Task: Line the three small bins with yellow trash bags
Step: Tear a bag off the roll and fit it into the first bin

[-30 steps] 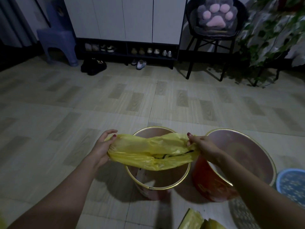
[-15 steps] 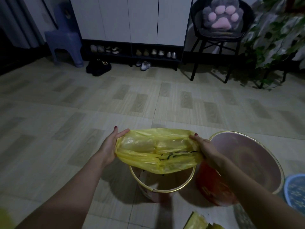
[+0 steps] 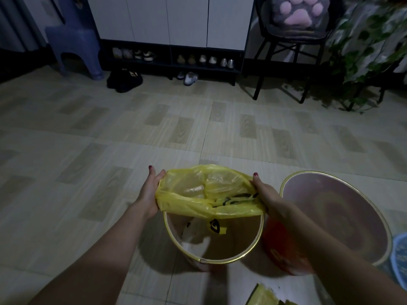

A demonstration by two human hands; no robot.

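Here the person holds a yellow trash bag (image 3: 209, 194) stretched open between both hands, just above the far rim of a small bin (image 3: 220, 259) with a gold-coloured edge. The left hand (image 3: 149, 194) lies along the bag's left side with its fingers nearly straight and pointing away from the body, the palm pressed to the plastic; whether the thumb hooks the bag's edge cannot be told. The right hand (image 3: 263, 192) grips the bag's right edge, its fingers curled into the plastic. The mouth of the bag gapes upward, and black printing shows on its near fold; a small flap of yellow hangs down into the bin's opening. The near part of the bin's rim is bare, with no plastic over it.

Just right of this bin and touching it or nearly so stands a larger red bin (image 3: 337, 216), also gold-rimmed, unlined, with its pale inside showing. At the right edge of the floor (image 3: 88, 150) a blue basket (image 3: 399, 254) is partly in view. More folded yellow bags (image 3: 264, 297) lie at the floor's near edge. Along the far edge stand a shoe cabinet (image 3: 171, 36), a blue stool (image 3: 72, 45), a black chair (image 3: 290, 40) with a paw-shaped cushion (image 3: 300, 12), and a leafy plant (image 3: 370, 40).
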